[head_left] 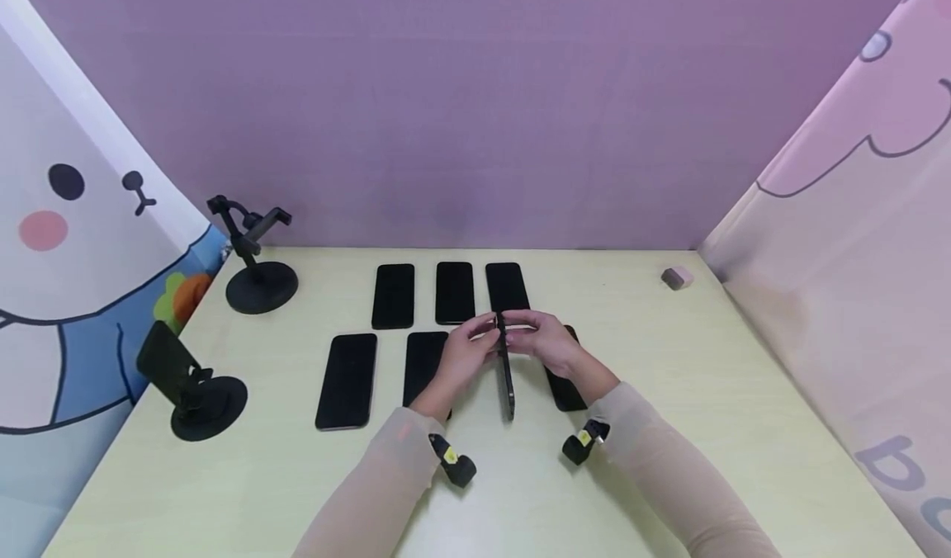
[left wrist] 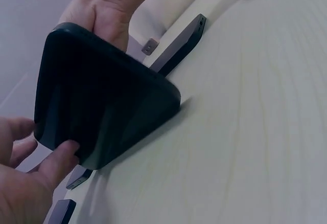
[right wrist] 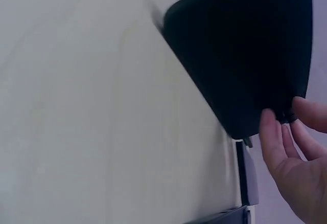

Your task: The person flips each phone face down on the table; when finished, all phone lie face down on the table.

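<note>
Left forearm (head_left: pixel 367 492) reaches in from near edge, slanting far and right; right forearm (head_left: pixel 669 475) slants far and left. Pale long sleeves (head_left: pixel 404 438) cover both, ending at bare wrists (head_left: pixel 428 401). Left hand (head_left: pixel 464 354) and right hand (head_left: pixel 550 345) close together near center, narrow gap between. Fingers (right wrist: pixel 273 139) on each curved in pinch, tips pointing toward each other.

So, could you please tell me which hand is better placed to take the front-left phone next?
Probably the left hand: it is nearer the front-left phone, with the right hand beyond the held phone. Both grip it, so the left would first need to let go.
</note>
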Motion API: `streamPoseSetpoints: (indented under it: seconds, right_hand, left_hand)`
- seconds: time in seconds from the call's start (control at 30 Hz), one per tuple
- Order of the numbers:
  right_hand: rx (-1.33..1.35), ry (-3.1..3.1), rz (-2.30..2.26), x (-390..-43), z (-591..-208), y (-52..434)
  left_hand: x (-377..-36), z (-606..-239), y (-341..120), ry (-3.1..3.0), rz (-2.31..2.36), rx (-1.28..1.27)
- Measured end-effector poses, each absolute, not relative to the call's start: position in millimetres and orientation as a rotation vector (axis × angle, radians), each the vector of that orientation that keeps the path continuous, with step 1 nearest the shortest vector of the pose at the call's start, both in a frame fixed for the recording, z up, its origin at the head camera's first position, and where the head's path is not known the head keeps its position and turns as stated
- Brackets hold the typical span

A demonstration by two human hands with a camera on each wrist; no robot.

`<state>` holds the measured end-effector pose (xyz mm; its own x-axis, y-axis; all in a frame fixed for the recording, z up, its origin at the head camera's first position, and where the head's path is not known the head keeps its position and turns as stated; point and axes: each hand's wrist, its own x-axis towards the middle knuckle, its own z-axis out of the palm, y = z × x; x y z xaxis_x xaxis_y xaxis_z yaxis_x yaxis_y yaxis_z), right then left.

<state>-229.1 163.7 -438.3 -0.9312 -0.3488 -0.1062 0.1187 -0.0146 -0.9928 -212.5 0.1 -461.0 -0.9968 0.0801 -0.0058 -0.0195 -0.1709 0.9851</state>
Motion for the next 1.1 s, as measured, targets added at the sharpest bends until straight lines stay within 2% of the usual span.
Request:
streamPoseSetpoints:
  seconds: [0.63, 1.1]
  right_hand:
    - [-0.182, 2.139, -1.837, -229, -453, 162]
    - [-0.136, 2.38, -1.633, -227, -451, 161]
  left_hand:
    - [-215, -456, -9, 2.212, 2.231, 0.128]
    - [-224, -453, -25, 2.673, 1.6, 0.262]
